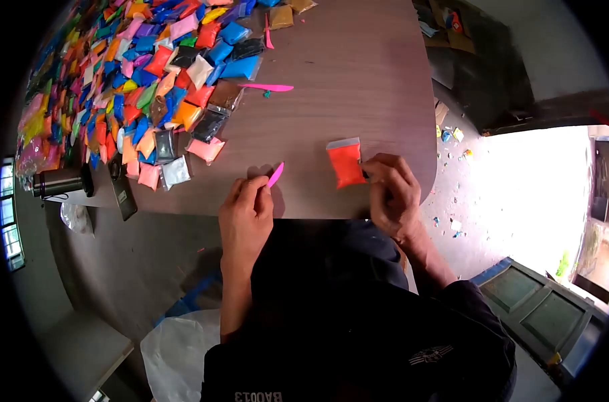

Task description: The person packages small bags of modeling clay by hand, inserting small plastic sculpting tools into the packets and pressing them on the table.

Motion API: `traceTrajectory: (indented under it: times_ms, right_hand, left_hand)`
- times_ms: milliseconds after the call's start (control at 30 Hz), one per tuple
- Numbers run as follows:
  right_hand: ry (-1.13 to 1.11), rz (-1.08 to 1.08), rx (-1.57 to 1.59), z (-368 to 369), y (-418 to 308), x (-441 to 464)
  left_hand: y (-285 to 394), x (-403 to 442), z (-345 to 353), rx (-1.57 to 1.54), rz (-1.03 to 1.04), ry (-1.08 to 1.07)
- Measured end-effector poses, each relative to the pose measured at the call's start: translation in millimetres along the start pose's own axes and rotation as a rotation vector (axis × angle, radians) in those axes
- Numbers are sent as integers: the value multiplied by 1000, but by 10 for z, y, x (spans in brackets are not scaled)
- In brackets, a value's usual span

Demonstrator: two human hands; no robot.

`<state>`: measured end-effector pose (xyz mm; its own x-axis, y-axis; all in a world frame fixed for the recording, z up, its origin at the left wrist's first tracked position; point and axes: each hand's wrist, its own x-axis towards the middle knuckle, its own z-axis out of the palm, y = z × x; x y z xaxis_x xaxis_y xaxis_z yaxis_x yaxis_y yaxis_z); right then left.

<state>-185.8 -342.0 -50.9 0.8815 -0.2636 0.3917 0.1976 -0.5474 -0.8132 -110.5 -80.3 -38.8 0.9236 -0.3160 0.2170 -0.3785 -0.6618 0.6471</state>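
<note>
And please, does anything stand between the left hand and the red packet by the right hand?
Nothing visible does: only table surface shows between the pink knife in the left hand and the red packet. The right hand is at the packet's opposite edge.

The packet heap (pixel 144 90) fills the table's (pixel 358 74) left, a flask (pixel 56 182) before it, a single packet (pixel 345 164) well right.

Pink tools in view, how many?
3: one tool in the left hand, a second tool by the packet pile, a third tool beyond that. Packets may hide more.
</note>
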Motion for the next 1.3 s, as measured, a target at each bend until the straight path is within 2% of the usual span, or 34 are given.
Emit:
traceTrajectory:
  times_ms: [67, 167, 233, 400, 567, 733, 867, 1000, 1100, 1200, 1300]
  right_hand:
    - [-15, -143, -155, 2, 17, -44]
    - [-45, -185, -258, 34, -17, -46]
    - [-60, -215, -348, 84, -9, -32]
    - [-73, -248, -346, 116, 65, -43]
    - [-86, -239, -358, 97, 85, -81]
    - [-102, -183, -329, 104, 39, -64]
    - [-99, -146, -304, 80, 21, -64]
    - [-111, -166, -272, 84, 20, -69]
    - [-120, -179, -276, 81, 17, -58]
    - [-117, -183, -275, 72, 16, -64]
    - [-116, -188, -267, 65, -6, -51]
  left_hand:
    - [-3, 25, 44, 5, -29, 14]
    - [43, 120, 19, -184, -83, -26]
    - [186, 202, 38, -203, -55, -47]
    - [428, 284, 390, -288, 42, -58]
    - [345, 366, 696, -217, 96, -57]
    - [262, 586, 681, -166, 110, -23]
    - [300, 621, 594, -259, 26, -59]
    - [518, 545, 537, -273, 91, -113]
    - [468, 590, 646, -135, 223, -168]
    - [480, 742, 713, -41, 238, -187]
    - [437, 848, 749, -93, 231, -178]
